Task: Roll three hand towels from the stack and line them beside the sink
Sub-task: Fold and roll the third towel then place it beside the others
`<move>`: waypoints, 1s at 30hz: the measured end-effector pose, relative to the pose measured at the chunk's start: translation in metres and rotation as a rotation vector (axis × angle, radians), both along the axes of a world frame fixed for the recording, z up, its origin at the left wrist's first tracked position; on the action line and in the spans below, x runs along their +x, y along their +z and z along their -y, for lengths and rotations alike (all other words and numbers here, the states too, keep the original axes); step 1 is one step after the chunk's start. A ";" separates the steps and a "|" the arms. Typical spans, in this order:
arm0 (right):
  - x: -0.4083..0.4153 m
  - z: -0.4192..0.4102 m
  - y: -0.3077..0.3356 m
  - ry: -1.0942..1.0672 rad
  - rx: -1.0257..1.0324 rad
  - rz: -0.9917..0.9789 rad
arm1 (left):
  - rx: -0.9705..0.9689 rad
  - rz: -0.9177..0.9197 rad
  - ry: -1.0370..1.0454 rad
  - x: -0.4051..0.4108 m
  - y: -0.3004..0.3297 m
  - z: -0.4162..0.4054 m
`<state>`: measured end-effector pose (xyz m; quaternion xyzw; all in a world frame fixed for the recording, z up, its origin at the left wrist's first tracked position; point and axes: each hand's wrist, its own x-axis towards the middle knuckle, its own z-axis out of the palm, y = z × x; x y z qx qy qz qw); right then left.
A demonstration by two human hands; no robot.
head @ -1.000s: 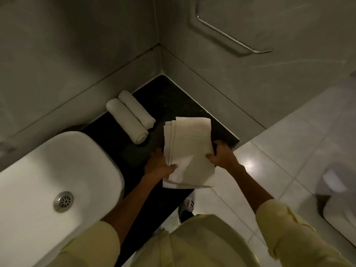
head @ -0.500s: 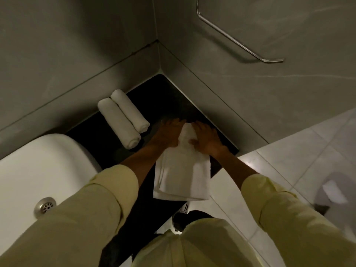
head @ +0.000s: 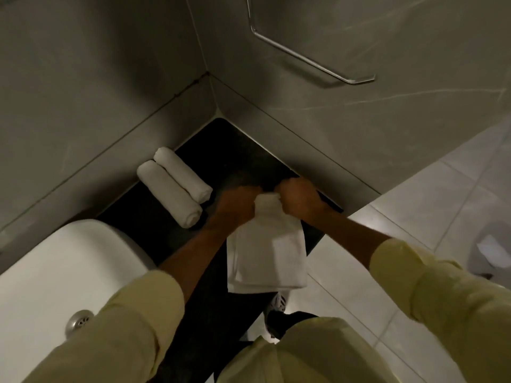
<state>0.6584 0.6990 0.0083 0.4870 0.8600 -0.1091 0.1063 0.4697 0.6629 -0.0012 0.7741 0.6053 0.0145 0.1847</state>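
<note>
A folded white hand towel (head: 269, 251) lies lengthwise on the black counter (head: 229, 150), its near end hanging over the counter's front edge. Its far end is curled into a small roll. My left hand (head: 235, 205) and my right hand (head: 300, 197) are both closed on that rolled far end, one at each side. Two finished towel rolls (head: 172, 186) lie side by side, touching, at the back left of the counter near the wall. The white sink (head: 55, 272) sits to the left of them.
Grey tiled walls meet in a corner behind the counter. A metal towel rail (head: 309, 60) is fixed on the right wall. Pale floor tiles (head: 414, 211) lie to the right, with a white fixture (head: 495, 244) at the far right edge. A shoe (head: 276, 305) shows below the counter.
My hands went from the towel's sides to its far end and started curling it into a roll. The view tilted, and the sink slid lower left.
</note>
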 end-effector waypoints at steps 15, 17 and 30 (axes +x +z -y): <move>-0.001 0.023 -0.005 -0.293 -0.208 -0.197 | -0.072 -0.012 0.073 0.001 0.001 0.011; 0.001 0.002 0.003 -0.261 -0.266 -0.208 | -0.138 -0.021 0.137 0.007 0.009 -0.006; 0.020 0.038 -0.011 0.019 0.021 -0.162 | 0.007 0.051 0.067 0.005 -0.002 0.032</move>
